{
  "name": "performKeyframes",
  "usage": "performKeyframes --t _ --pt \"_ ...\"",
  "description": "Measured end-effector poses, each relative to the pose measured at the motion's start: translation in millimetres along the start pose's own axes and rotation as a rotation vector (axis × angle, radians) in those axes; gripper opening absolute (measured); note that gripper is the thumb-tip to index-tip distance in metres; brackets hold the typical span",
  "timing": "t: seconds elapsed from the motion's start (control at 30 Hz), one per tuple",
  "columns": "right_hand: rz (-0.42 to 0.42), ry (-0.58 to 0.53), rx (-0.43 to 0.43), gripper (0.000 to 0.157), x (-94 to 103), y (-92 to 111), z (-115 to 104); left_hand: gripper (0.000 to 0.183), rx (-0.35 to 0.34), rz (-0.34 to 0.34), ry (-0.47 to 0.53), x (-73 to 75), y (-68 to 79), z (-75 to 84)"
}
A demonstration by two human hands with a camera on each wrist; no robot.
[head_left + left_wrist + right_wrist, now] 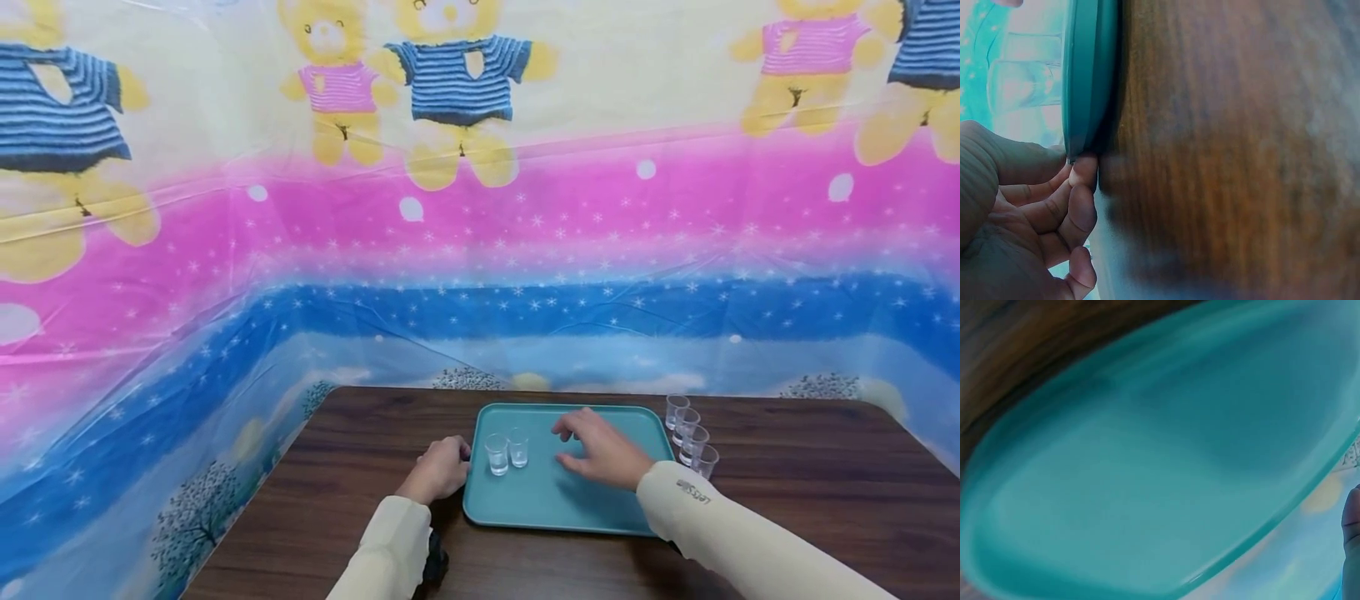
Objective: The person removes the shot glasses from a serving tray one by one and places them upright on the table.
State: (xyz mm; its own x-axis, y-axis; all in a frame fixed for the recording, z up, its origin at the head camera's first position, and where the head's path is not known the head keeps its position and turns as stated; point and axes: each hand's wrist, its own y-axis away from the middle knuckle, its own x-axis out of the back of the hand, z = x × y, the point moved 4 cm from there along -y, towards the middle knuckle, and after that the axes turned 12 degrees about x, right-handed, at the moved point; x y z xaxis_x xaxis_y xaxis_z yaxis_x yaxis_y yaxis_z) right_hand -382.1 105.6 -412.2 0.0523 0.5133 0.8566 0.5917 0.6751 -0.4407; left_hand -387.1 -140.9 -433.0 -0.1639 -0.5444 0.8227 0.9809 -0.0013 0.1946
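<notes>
A teal tray (555, 504) lies on the wooden table. My left hand (441, 468) pinches its left edge; in the left wrist view the thumb is at the rim and a fingertip sits under it. Two small clear shot glasses (497, 455) stand upright side by side on the tray's left part. Over the middle of the tray hovers my right hand (603, 450), fingers loosely bent and thumb apart, holding nothing. The right wrist view shows mostly the tray's surface, with one finger (1352, 531) at the right edge.
Several more clear shot glasses (691, 444) stand in a row on the table (810, 483) just right of the tray, partly behind the right sleeve (720, 517). A printed cloth (570, 225) with bears hangs behind and around the table.
</notes>
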Motion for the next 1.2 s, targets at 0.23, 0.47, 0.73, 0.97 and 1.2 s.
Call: performKeyframes --t 0.23,0.47,0.73,0.97,1.2 --pt "0.008 -0.044 -0.026 0.033 -8.0 -12 -10 0.016 0.010 -0.005 -0.002 1.3 -0.2 0.6" --pt "0.006 -0.045 -0.049 0.034 -15.4 -24 -17 0.016 0.015 0.000 -0.006 0.7 -0.6 1.1" --pt "-0.001 -0.011 -0.055 0.037 -26.9 -38 -23 0.016 0.012 0.003 0.000 0.7 -0.5 0.0" --pt "0.001 -0.003 -0.103 0.037 -28.8 -42 -27 0.016 0.000 -0.002 -0.009 -0.1 -0.6 -0.1" --pt "0.002 -0.002 -0.116 0.032 -30.9 -45 -26 0.016 -0.012 0.007 -0.010 0.5 -0.8 -0.7"
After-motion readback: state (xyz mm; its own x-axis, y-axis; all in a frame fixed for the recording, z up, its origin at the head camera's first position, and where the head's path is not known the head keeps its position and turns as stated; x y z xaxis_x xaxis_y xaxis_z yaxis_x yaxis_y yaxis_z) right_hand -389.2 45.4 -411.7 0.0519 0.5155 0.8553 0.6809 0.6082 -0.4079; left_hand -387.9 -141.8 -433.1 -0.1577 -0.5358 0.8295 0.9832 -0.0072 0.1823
